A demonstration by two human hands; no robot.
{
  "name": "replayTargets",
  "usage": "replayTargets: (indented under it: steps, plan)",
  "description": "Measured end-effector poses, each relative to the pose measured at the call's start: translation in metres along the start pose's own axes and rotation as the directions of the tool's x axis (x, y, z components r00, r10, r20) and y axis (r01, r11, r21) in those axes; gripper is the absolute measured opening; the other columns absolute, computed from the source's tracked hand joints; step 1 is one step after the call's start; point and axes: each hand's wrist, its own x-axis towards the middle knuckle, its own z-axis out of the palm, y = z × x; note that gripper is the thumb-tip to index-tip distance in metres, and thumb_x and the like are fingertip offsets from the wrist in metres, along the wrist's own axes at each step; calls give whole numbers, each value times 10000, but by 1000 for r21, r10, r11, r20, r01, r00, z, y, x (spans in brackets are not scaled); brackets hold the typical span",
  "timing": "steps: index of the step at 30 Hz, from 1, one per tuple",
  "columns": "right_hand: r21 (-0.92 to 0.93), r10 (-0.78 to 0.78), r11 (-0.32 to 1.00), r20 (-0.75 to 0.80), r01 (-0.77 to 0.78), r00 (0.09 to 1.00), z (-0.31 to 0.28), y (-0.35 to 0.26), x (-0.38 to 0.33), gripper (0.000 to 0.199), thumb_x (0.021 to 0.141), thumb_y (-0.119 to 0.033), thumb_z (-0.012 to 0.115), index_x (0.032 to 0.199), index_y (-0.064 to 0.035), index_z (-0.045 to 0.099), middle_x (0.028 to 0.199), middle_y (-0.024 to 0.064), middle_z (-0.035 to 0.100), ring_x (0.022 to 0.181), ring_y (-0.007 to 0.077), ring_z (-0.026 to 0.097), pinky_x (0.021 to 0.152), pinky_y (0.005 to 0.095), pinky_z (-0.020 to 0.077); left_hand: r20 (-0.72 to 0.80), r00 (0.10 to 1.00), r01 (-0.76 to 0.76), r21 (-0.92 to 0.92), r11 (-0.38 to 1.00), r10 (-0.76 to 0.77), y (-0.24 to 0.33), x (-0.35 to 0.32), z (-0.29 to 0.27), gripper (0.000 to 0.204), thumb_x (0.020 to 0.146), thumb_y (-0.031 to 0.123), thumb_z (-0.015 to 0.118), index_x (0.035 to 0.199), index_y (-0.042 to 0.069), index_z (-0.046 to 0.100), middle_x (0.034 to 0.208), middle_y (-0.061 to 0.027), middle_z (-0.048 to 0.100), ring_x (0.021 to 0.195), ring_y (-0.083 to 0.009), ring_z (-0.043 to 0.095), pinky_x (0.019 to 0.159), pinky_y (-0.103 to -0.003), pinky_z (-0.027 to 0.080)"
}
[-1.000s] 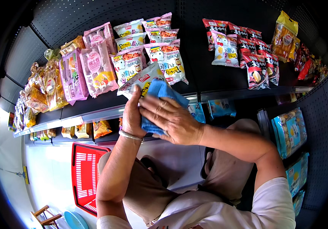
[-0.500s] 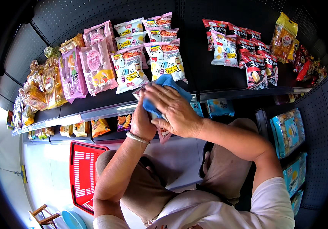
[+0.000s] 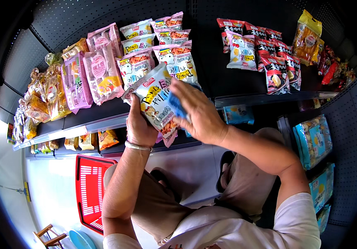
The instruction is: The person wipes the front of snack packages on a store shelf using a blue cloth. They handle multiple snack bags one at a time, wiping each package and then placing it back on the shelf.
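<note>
My left hand [image 3: 140, 129] grips a pink-and-white snack bag [image 3: 150, 96] by its left side, thumb on the front. The bag is tilted, printed face up, just before the upper shelf's edge. My right hand [image 3: 202, 116], slightly blurred, holds a blue cloth [image 3: 176, 104] against the bag's right side; the fingers partly cover the cloth. Matching snack bags [image 3: 177, 62] stand in rows on the shelf right behind. Left of them are pink packages [image 3: 102, 76] and a purple package [image 3: 76, 83].
Red-and-black snack bags [image 3: 274, 74] and a yellow package [image 3: 307, 39] stand at the shelf's right. A lower shelf carries an orange bag [image 3: 108, 139]. Blue packages [image 3: 313, 139] line the right side. On the floor are a red basket [image 3: 78, 186], a blue basin [image 3: 80, 240] and a wooden stool [image 3: 49, 236].
The bag, earlier mostly hidden between my hands, now shows its broad printed face. My left hand has moved left and lower with it; the cloth has moved from its top to its right side.
</note>
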Motion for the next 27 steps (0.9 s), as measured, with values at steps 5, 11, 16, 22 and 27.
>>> replayTargets:
  steps: [5, 11, 16, 22, 27]
  plan:
    - [630, 368, 556, 398, -542, 840, -14, 15, 7, 582, 946, -387, 643, 1322, 23, 473, 1125, 149, 659, 1024, 240, 639, 921, 325, 497, 13, 996, 89, 86, 992, -90, 0, -7, 10, 612, 1008, 536, 422, 1380, 52, 473, 1292, -159, 609, 1140, -329, 623, 987, -490, 493]
    - [786, 388, 382, 340, -485, 857, -7, 13, 8, 594, 899, -329, 717, 1306, 35, 486, 1145, 115, 635, 1036, 146, 591, 909, 316, 488, 30, 999, 34, 187, 982, -40, 4, -13, 20, 624, 992, 568, 443, 1344, 56, 497, 1246, -149, 630, 1091, -285, 651, 925, -418, 540]
    - [527, 393, 779, 12, -340, 920, -7, 8, 18, 519, 882, -264, 714, 1238, 43, 494, 956, 218, 684, 896, 342, 691, 797, 398, 543, -20, 982, -162, 417, 894, 187, -2, -3, 7, 586, 1007, 545, 440, 1292, 39, 519, 1154, -97, 643, 1003, -189, 660, 868, -321, 535]
    - [767, 382, 494, 232, -409, 895, -5, 0, 17, 544, 1013, -452, 488, 1282, 20, 500, 1069, 144, 665, 1007, 243, 649, 895, 343, 488, -11, 982, -158, 512, 844, 191, -6, -5, 10, 548, 1034, 488, 414, 1300, 21, 523, 1131, -90, 659, 985, -165, 672, 849, -317, 552]
    - [941, 421, 42, 288, -335, 860, -12, -2, 31, 605, 1012, -542, 438, 1236, 10, 543, 1086, 66, 650, 1005, 114, 604, 896, 292, 479, -38, 986, 165, 266, 950, -160, -25, -15, 15, 568, 1032, 511, 391, 1363, 60, 490, 1228, -85, 641, 1060, -208, 660, 902, -349, 543]
